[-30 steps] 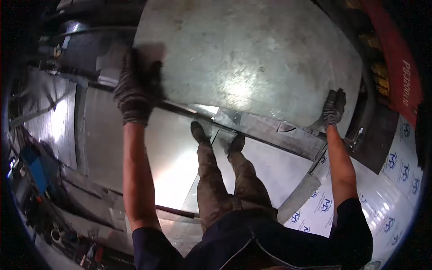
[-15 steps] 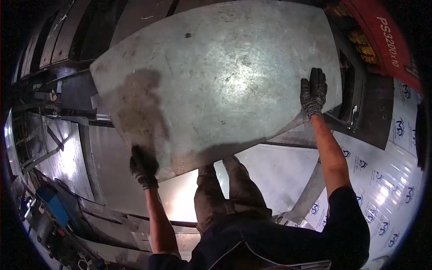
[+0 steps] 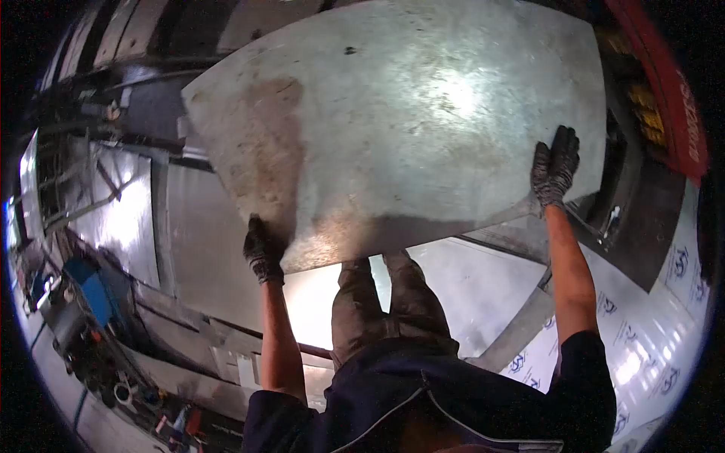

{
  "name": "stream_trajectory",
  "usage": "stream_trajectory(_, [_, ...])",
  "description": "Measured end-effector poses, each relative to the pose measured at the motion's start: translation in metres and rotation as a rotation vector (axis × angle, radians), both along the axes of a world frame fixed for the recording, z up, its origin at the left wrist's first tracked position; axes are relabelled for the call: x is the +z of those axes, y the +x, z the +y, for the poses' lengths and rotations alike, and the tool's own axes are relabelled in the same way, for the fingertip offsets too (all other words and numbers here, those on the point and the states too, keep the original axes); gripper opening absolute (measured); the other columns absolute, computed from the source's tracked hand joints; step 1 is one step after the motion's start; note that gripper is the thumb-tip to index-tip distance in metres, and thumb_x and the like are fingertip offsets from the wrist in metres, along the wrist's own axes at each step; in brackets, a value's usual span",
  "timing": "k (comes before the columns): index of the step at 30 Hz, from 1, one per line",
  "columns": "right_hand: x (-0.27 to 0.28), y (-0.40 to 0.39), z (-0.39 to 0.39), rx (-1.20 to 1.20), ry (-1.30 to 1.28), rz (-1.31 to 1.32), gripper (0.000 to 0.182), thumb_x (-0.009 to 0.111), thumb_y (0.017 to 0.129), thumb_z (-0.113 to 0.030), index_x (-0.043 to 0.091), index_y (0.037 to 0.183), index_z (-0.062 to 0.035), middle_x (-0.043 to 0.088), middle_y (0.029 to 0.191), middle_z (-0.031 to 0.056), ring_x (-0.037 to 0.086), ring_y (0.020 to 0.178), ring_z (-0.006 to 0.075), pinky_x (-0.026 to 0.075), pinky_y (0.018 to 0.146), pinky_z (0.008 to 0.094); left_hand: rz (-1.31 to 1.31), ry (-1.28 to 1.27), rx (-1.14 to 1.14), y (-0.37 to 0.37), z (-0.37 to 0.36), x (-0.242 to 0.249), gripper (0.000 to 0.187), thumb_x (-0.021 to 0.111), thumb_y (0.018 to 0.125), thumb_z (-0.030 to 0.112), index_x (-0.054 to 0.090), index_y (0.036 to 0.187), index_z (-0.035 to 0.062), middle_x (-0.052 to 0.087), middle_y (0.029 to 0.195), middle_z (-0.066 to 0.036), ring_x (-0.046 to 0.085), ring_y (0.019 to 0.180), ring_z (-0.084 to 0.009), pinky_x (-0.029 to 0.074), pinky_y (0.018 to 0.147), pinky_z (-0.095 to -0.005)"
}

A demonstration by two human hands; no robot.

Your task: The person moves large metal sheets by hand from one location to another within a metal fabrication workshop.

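Observation:
A large grey metal sheet (image 3: 408,143), scuffed and stained brown on its left part, spans the upper middle of the view. My left hand (image 3: 264,251), in a dark glove, is closed on its near left edge by the corner; some fingers are hard to make out. My right hand (image 3: 555,167), in a dark patterned glove, lies flat near the right end of the sheet with its fingers stretched out on top. The sheet's near edge passes in front of my legs and hides what lies beneath it.
A red machine part (image 3: 668,90) with yellow pieces stands at the upper right. Film-covered sheets with printed logos (image 3: 642,340) lie at the lower right. More metal sheets (image 3: 204,241) lie at left, and tools and a blue object (image 3: 91,291) at lower left.
The view has turned slightly. The sheet and both hands appear farther right, and the sheet's near left corner sits higher. Both hands keep about the same places on the sheet.

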State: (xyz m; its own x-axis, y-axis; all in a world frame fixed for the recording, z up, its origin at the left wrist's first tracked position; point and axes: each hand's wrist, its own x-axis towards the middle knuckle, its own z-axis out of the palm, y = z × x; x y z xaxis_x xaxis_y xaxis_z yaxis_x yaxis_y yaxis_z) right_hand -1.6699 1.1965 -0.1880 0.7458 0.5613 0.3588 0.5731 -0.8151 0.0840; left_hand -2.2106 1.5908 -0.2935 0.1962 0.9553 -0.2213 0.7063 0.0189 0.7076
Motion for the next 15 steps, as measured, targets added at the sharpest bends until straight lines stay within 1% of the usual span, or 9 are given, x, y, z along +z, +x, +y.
stream_trajectory(2, [-0.002,0.0,0.003,0.032,0.007,-0.005,0.065,0.052,0.097,-0.041,0.037,0.153,-0.0096,0.033,0.158,0.016,0.026,0.147,0.0351,0.016,0.119,0.0498,-0.243,0.009,0.148,0.007,-0.003,0.015,0.048,0.061,0.096,0.049,0.069,0.087,0.0025,0.055,0.072,0.001,0.047,0.069,-0.0111,0.043,0.065,-0.0296])
stream_trajectory(3, [-0.003,-0.001,0.003,0.026,-0.014,-0.015,0.065,0.052,0.098,-0.041,0.037,0.153,-0.0097,0.033,0.158,0.0156,0.026,0.147,0.0349,0.016,0.119,0.0489,-0.169,-0.124,0.147,0.009,-0.001,0.029,0.047,0.061,0.096,0.048,0.07,0.086,0.0024,0.055,0.072,0.002,0.047,0.069,-0.0109,0.042,0.066,-0.0295])
stream_trajectory(5, [-0.005,-0.001,0.001,0.039,-0.031,-0.025,0.064,0.051,0.098,-0.041,0.037,0.153,-0.0099,0.033,0.158,0.0152,0.026,0.147,0.0347,0.016,0.119,0.0481,-0.1,-0.253,0.165,0.013,-0.004,0.043,0.046,0.062,0.096,0.047,0.07,0.086,0.0024,0.055,0.072,0.002,0.046,0.069,-0.0107,0.042,0.066,-0.0295])
stream_trajectory(6, [-0.005,-0.001,0.001,0.038,-0.028,-0.03,0.063,0.052,0.099,-0.04,0.038,0.152,-0.01,0.035,0.157,0.0161,0.029,0.146,0.0363,0.021,0.117,0.0493,-0.126,-0.212,0.151,0.016,-0.006,0.048,0.045,0.063,0.095,0.047,0.07,0.085,0.0032,0.055,0.071,0.003,0.046,0.069,-0.0103,0.041,0.065,-0.0292])
stream_trajectory(7, [-0.006,-0.001,0.002,0.035,-0.025,-0.036,0.062,0.053,0.099,-0.039,0.038,0.152,-0.01,0.038,0.155,0.017,0.033,0.144,0.0379,0.025,0.116,0.0505,-0.135,-0.181,0.12,0.011,-0.004,0.041,0.042,0.063,0.096,0.045,0.07,0.085,0.004,0.055,0.072,0.003,0.045,0.068,-0.0101,0.041,0.064,-0.0289])
stream_trajectory(10, [-0.01,-0.004,0.003,0.016,-0.063,-0.056,0.063,0.051,0.1,-0.041,0.036,0.153,-0.0099,0.035,0.157,0.0168,0.031,0.145,0.0376,0.024,0.116,0.0505,-0.185,-0.127,0.028,0.002,0.007,0.029,0.034,0.064,0.097,0.037,0.071,0.086,0.0056,0.055,0.073,0.004,0.046,0.069,-0.0095,0.04,0.063,-0.028])
stream_trajectory(11, [-0.008,-0.002,-0.001,-0.002,-0.088,-0.073,0.063,0.05,0.1,-0.041,0.036,0.153,-0.0098,0.034,0.157,0.0169,0.03,0.145,0.0377,0.024,0.116,0.0504,-0.303,-0.233,0.112,0.006,0.008,0.027,0.031,0.063,0.098,0.033,0.07,0.087,0.0054,0.057,0.075,0.004,0.046,0.07,-0.0091,0.041,0.064,-0.0282])
stream_trajectory(12, [-0.009,0.001,-0.005,-0.023,-0.125,-0.063,0.067,0.049,0.099,-0.042,0.035,0.153,-0.0076,0.032,0.159,0.016,0.027,0.147,0.0351,0.017,0.119,0.0484,-0.417,-0.332,0.208,0.01,0.008,0.025,0.027,0.062,0.1,0.028,0.069,0.087,0.0051,0.058,0.077,0.003,0.047,0.071,-0.0087,0.041,0.064,-0.0283])
stream_trajectory(15, [-0.013,0.0,-0.007,-0.038,-0.112,-0.07,0.067,0.051,0.098,-0.041,0.035,0.153,-0.0082,0.032,0.158,0.0175,0.027,0.147,0.0359,0.017,0.12,0.049,-0.391,-0.29,0.134,0.02,0.031,0.043,0.024,0.06,0.101,0.027,0.068,0.096,0.0042,0.063,0.089,0.0,0.052,0.08,-0.0124,0.045,0.071,-0.0314])
